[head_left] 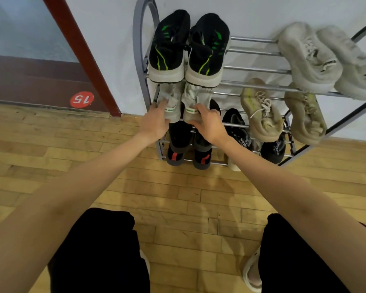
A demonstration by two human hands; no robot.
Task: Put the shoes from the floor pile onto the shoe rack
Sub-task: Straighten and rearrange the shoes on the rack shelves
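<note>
A metal shoe rack (254, 69) stands against the white wall. On its middle shelf at the left lie two grey-white shoes. My left hand (154, 121) grips the heel of the left grey shoe (171, 98), and my right hand (209, 123) grips the heel of the right grey shoe (195, 98). Above them on the top shelf sits a black pair with green stripes (188, 47). A pale grey pair (325, 60) rests on the top shelf at the right. A beige pair (281, 111) lies on the middle shelf at the right.
Black shoes with red marks (188, 153) and another black pair (256, 140) fill the bottom shelf. A door with a red frame and a round "15" sticker (81, 99) is to the left. Wooden floor (178, 193) lies between my knees and the rack.
</note>
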